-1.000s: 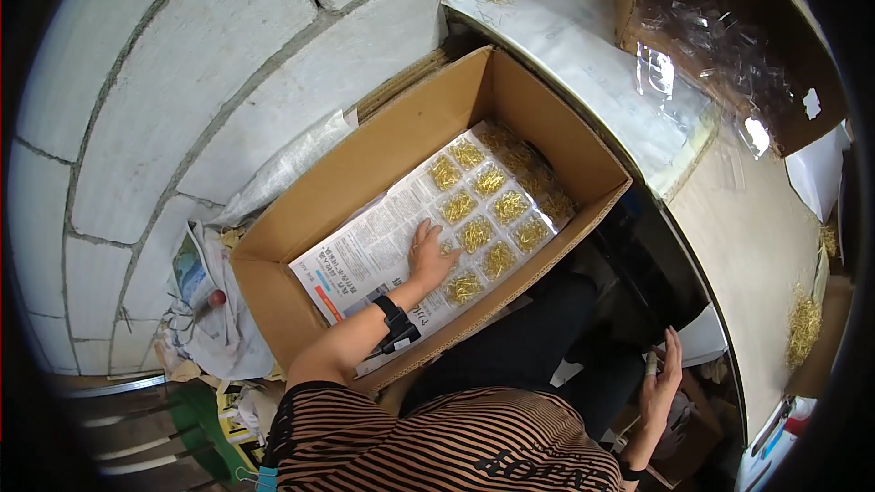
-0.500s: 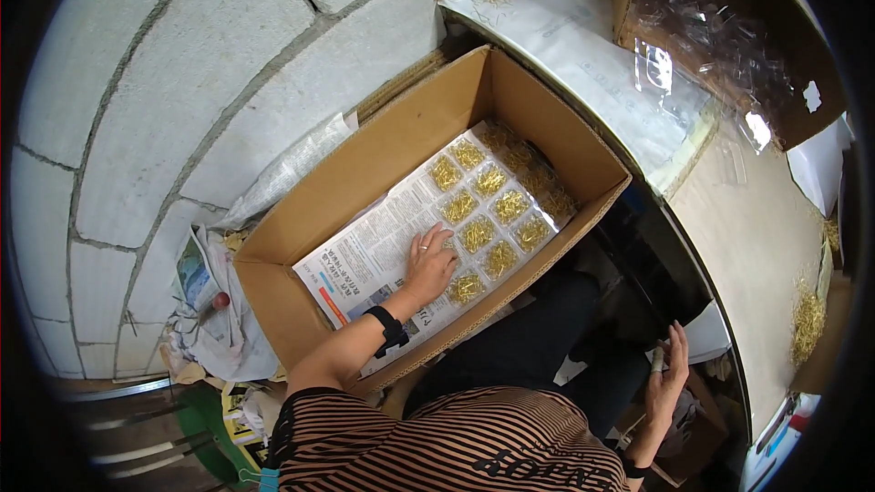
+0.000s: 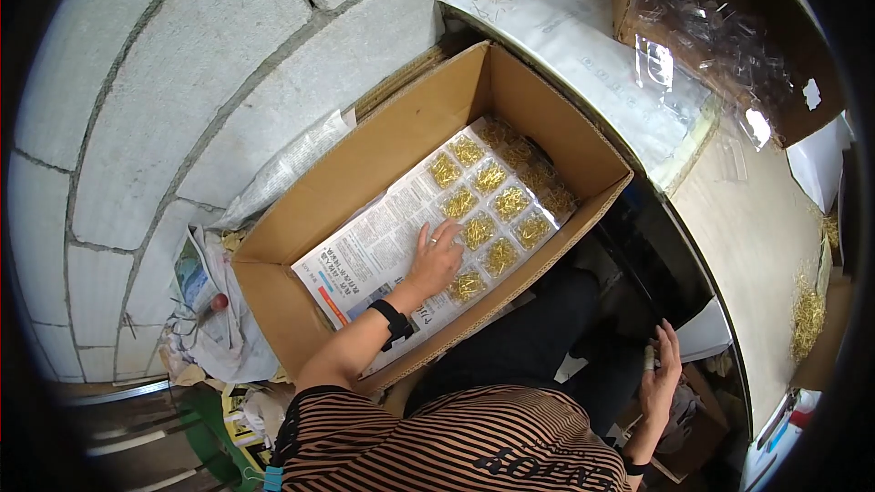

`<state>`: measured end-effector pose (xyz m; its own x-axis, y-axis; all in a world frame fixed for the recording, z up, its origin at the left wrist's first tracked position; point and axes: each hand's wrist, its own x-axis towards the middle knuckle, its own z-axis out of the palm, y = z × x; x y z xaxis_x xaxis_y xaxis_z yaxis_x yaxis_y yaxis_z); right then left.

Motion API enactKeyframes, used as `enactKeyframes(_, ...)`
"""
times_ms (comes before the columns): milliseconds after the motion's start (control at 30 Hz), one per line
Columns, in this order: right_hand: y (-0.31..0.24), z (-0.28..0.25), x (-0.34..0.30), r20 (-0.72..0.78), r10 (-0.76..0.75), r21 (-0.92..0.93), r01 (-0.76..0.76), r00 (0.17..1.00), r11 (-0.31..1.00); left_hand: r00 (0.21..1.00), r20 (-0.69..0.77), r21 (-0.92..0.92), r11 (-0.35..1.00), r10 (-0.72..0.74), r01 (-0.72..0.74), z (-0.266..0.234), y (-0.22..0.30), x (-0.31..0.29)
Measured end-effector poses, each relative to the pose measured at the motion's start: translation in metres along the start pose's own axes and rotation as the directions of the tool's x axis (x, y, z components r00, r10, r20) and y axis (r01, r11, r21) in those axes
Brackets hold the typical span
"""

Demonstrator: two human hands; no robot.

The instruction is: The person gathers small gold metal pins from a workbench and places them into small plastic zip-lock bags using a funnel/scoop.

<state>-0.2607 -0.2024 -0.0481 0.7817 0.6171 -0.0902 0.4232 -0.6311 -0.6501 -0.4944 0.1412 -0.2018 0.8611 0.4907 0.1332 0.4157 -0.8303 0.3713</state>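
My left hand (image 3: pixel 435 264) lies palm down inside a cardboard box (image 3: pixel 383 153), fingers spread and slightly bent. Its fingertips touch or hover at the edge of a group of small clear plastic cases (image 3: pixel 478 230) filled with gold-coloured metal pieces. Whatever is directly under the palm is hidden. The cases sit in rows on a printed newspaper sheet (image 3: pixel 369 251), which covers the rest of the layer. At the lower right, my right hand (image 3: pixel 662 378) is held beside the table edge, fingers extended and nothing in it; one finger has a pale wrap.
A curved tabletop (image 3: pixel 729 237) on the right bears a pile of gold pieces (image 3: pixel 808 321). Clear plastic cases (image 3: pixel 711 41) fill another carton at the upper right. A block wall (image 3: pixel 164 82) stands to the left, with crumpled bags (image 3: pixel 219 328) below it.
My left hand has shifted slightly up and right over the newspaper, fingertips closer to the cases. My right hand has barely moved.
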Motion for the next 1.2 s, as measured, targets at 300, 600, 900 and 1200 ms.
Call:
enactKeyframes(300, 0.004, 0.001, -0.001, 0.067, -0.002, -0.016, 0.003, 0.998, 1.000, 0.983, -0.028, -0.328, 0.930, -0.184, 0.165, -0.007, -0.013, -0.002)
enactKeyframes(600, 0.005, 0.000, -0.002, 0.072, 0.003, -0.041, 0.000, 0.997, 0.999, 0.999, 0.016, -0.230, 0.972, -0.045, 0.047, -0.025, -0.021, -0.003)
enactKeyframes(900, 0.002, -0.001, -0.003, 0.086, 0.006, -0.079, 0.001, 0.996, 0.997, 0.921, 0.037, -0.517, 0.781, -0.388, 0.350, 0.002, -0.040, -0.010)
enactKeyframes(1200, 0.001, 0.000, -0.004, 0.088, -0.021, -0.086, 0.029, 0.996, 0.996, 0.841, -0.100, -0.406, 0.793, -0.532, 0.454, 0.006, -0.040, -0.009)
